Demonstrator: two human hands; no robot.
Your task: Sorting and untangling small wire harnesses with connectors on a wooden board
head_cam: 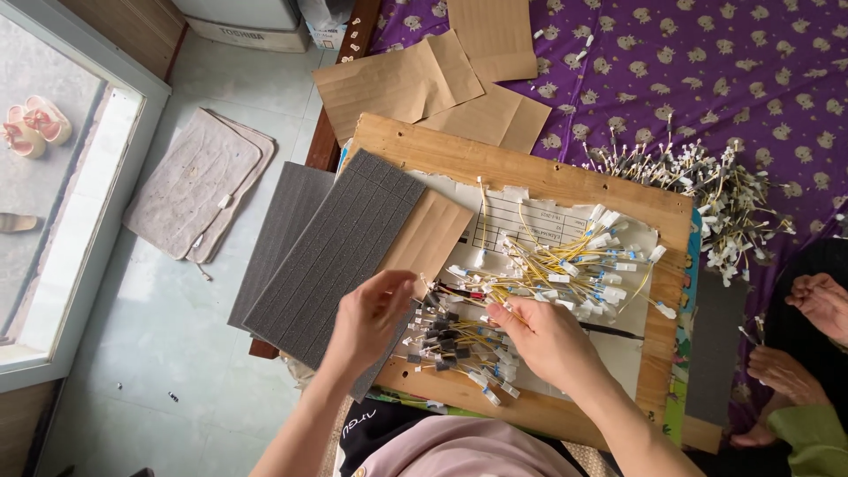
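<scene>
Bed cover (707, 71): purple cloth with small pale animal prints, spread under and beyond the wooden board.
Floor (168, 336): pale tiles left of the board, with a grey mat (199, 181) lying on them.
Wooden board (530, 168): a pale plank panel lying flat — the landmark for everything here; torn printed paper covers its middle.
Foam sheets (340, 247): two dark grey ribbed pads on the board's left edge, overlapping and hanging out past it.
Brown paper (442, 84): several cardboard-coloured sheets just above the board's top edge; one more piece lies on the board beside the foam.
Loose wire heap (707, 190): a spread of white-tipped wires on the bed cover off the board's upper right corner.
Yellow wires (574, 265): a bundle with white plugs and blue tags on the board's centre-right.
Dark-ended wires (455, 340): yellow wires with black ends, fanned out on the board's lower middle between the two hands.
Left hand (371, 322): over the board's lower left, fingers curled together, tips pinching the ends of the dark-ended wires.
Right hand (548, 340): over the board's lower middle, fingers bent and pressed onto the wires — pinching a few strands.
Another person's hands (808, 336): right of the board, beside a green sleeve.
</scene>
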